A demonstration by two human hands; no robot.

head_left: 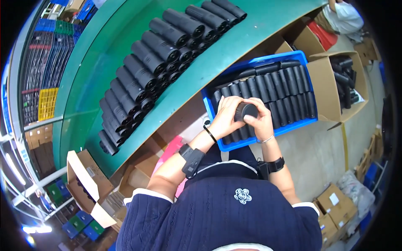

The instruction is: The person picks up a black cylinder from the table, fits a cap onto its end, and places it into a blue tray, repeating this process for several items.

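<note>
Above a blue crate, a short black cylinder is held between my two hands, its round ridged end turned up. My left hand is wrapped round its left side. On the other side my right hand grips it, with the thumb on the lower edge of the round end. Rows of black tubes fill the crate below; some are covered by my hands. What the cylinder looks like underneath is hidden.
A stack of black tubes lies on the green table at the left. An open carton with loose black pieces stands right of the crate. Another open carton is at lower left. Boxes sit at lower right. Another person is at the far right.
</note>
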